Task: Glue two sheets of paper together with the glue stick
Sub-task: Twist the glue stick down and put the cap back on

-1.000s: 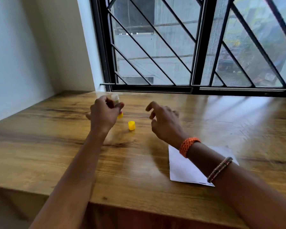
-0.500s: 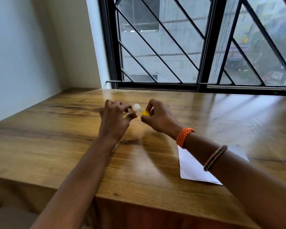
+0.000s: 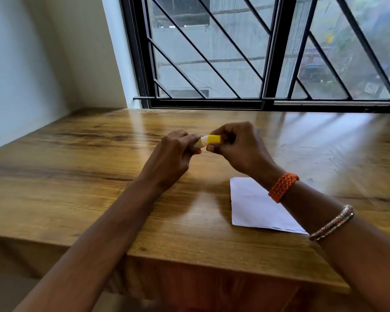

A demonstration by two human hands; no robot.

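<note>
1. Fingers of the left hand are curled shut around the pale body of the glue stick, while the right hand pinches the yellow cap between thumb and fingertips. Both hands are closed on their parts, held just above the wooden table, toward its far middle.

2. The cap sits at the right end of the stick, touching it. Whether it is fully seated or only partly on, I cannot tell; nor can I tell from this one view whether it is going on or coming off.

3. White paper lies flat on the table at the near right, partly under the right forearm. It reads as one white shape; if there are two sheets, they lie one on the other and their edges cannot be told apart. No glue is visible on the top face.

4. My judgement of progress: if the sheets are already stacked and pressed, the gluing is done and only capping and setting down the stick remains. If not, nearly everything is left: uncapping, spreading glue, laying the second sheet and pressing.

5. Containers: the glue tube is the only one. Its contents are hidden by the cap and fingers, so the amount of glue left cannot be seen.
</note>
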